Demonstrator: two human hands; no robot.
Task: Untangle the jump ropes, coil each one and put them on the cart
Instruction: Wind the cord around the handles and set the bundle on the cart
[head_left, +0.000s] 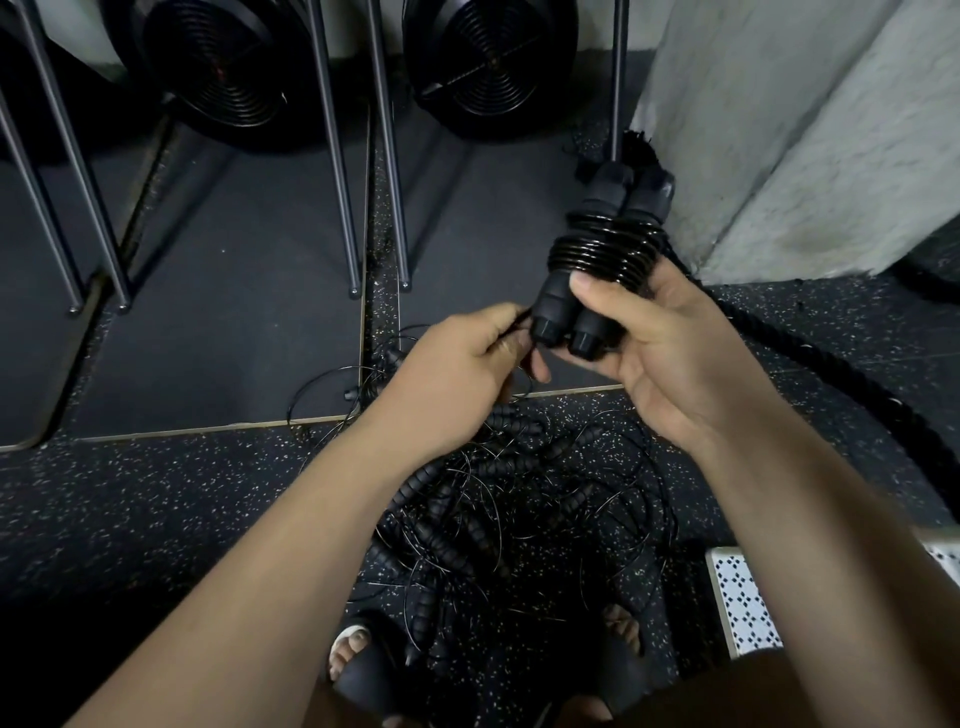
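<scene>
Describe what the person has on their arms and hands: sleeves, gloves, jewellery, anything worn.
Nothing is worn on either. The left hand and right hand are gloveless, with no rings showing. The left forearm and right forearm are uncovered: no sleeve, watch or bracelet in view.

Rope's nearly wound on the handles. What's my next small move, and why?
Probably wind the cord that the left hand pinches once more around the handles, then tuck it under the wraps. The right hand grips both handles together, the wraps look tight, and only a short tail seems left. The pile on the floor can wait.
</scene>
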